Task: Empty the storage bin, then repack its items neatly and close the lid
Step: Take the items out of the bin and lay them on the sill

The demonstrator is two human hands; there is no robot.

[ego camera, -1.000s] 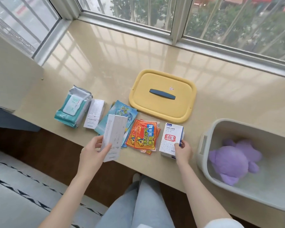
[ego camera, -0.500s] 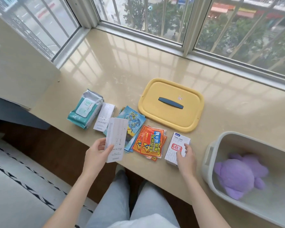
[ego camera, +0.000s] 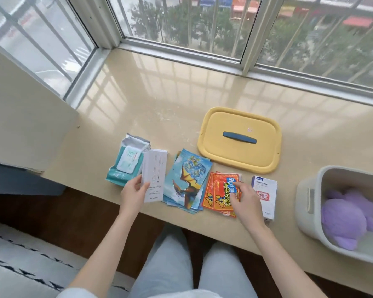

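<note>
Head view: your left hand (ego camera: 132,193) gripped the white box (ego camera: 154,168), right hand (ego camera: 244,200) lay on the orange packets (ego camera: 215,194), grasp unclear; bin (ego camera: 302,214), far right, held the purple plush (ego camera: 349,218), so repacking seemed underway, flat items next.

Two bare forearms reaching forward, left hand (ego camera: 134,193) gripping a white box (ego camera: 155,166) by its lower corner, right hand (ego camera: 244,200) palm down, fingertips (ego camera: 235,186) touching red packets (ego camera: 216,190).
</note>
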